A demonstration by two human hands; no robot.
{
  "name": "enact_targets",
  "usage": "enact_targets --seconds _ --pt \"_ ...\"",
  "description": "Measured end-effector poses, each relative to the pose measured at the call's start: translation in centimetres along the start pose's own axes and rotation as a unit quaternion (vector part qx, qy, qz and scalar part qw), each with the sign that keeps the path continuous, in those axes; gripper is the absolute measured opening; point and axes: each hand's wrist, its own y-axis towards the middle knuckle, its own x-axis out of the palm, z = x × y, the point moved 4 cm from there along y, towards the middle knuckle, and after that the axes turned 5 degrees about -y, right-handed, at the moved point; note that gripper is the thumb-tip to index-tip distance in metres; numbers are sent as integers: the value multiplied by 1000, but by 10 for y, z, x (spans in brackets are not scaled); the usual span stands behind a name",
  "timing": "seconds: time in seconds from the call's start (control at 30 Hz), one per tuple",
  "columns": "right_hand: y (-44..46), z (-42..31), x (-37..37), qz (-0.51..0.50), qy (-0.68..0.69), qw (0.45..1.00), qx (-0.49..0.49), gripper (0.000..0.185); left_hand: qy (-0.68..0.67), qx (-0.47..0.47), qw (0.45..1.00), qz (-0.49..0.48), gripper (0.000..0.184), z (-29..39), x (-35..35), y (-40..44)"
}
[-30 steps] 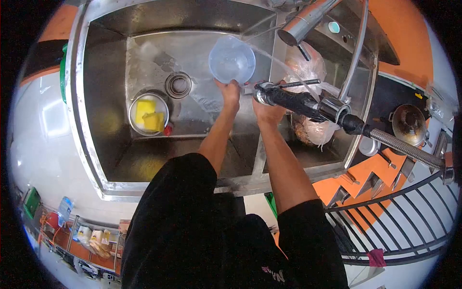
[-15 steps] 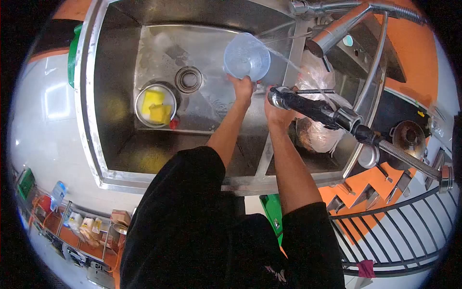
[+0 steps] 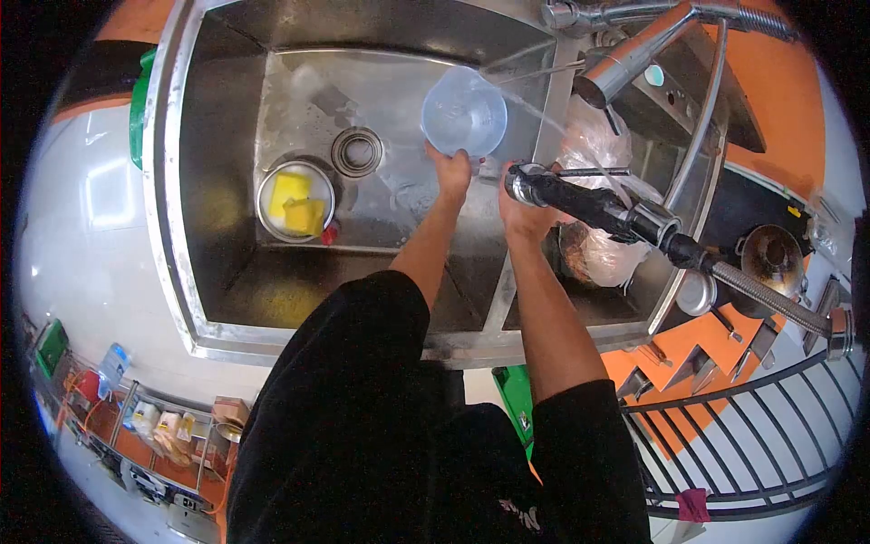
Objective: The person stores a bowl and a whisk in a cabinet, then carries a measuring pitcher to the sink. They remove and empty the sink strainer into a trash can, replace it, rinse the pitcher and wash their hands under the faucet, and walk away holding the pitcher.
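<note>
A light-blue plastic bowl [image 3: 464,113] is tilted over the floor of the steel sink, with water streaming into it. My left hand [image 3: 450,172] grips its near rim, thumb on top. My right hand [image 3: 526,207] is closed at the end of a black-wrapped faucet [image 3: 580,201] with a chrome collar; the fitting partly hides its fingers. Left of the drain [image 3: 357,151], a round metal bowl [image 3: 264,204] holds suds and yellow sponges [image 3: 292,198]. A small red object [image 3: 330,233] lies beside that bowl.
Plastic-bagged items [image 3: 609,254] sit in the right basin, past the sink divider [image 3: 500,304]. A second chrome spout [image 3: 630,63] reaches in from the upper right. Further right are a wok [image 3: 770,258], knives and a black railing [image 3: 752,494].
The blue bowl has tilted slightly and dropped a little toward me with my left hand. My right hand stays at the faucet, and the water still runs.
</note>
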Motion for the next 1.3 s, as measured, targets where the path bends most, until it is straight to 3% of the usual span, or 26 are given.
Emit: enact_targets --seconds 0.1,0.2,0.3,0.4,0.7,0.8,1.0,1.13,1.3 --pt "-4 1 -1 38 -2 999 -16 63 30 -13 999 10 87 8 2 -8" --pt "-2 4 3 0 85 996 -11 59 94 12 996 2 86 -4 -7 4" --pt "2 -11 -16 -29 11 999 -9 53 122 34 991 34 86 5 -2 -5" --pt "0 -6 -11 -3 93 995 -17 49 97 -1 995 20 86 -11 -9 5" --pt "-2 -2 -6 44 7 998 -43 55 126 27 991 39 85 -10 -10 5" --pt "-1 -8 -16 -42 44 998 22 63 112 -14 993 24 85 -3 -7 -2" --pt "-1 4 1 -16 7 1000 -22 76 154 28 987 42 84 -15 -13 6" --pt "0 -2 -8 -35 12 999 -3 71 75 -3 997 26 84 -20 -14 9" --pt "0 -5 -14 -61 53 996 30 65 116 49 992 18 83 -29 -20 17"
